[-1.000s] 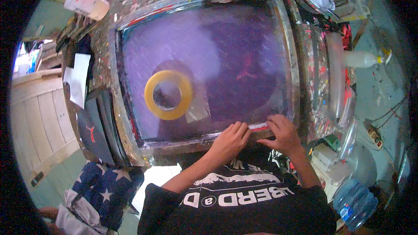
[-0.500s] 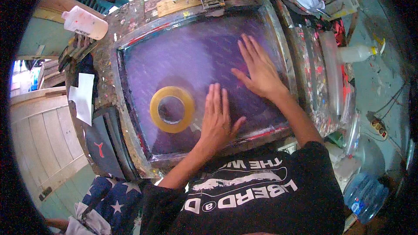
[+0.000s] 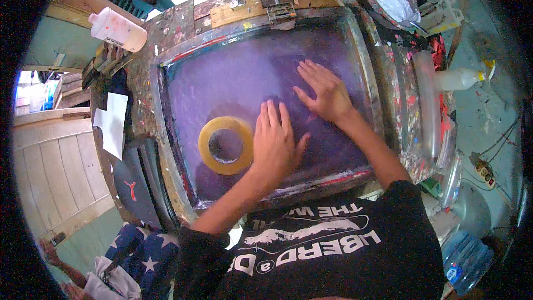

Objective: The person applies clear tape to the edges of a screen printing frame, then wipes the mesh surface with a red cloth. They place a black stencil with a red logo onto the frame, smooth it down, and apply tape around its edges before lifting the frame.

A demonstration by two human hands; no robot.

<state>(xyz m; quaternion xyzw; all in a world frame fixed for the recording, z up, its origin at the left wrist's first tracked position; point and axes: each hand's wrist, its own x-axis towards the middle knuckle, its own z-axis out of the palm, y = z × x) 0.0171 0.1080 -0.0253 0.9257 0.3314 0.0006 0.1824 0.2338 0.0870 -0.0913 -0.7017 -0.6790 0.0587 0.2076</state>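
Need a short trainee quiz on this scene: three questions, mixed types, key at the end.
1. True or false: the yellow tape roll stands upright on its edge.
2. Which of the person's hands is nearer the roll?
3. Fill in the blank: the right hand is over the purple screen, palm ____.

Key:
1. False; it lies flat, its round face showing from above.
2. The left hand.
3. Down; the back of the hand faces the camera.

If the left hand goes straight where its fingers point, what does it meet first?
Across the purple screen, the left hand would probably meet the frame's far bar first, near the metal clamp; the hand's height above the screen is unclear.
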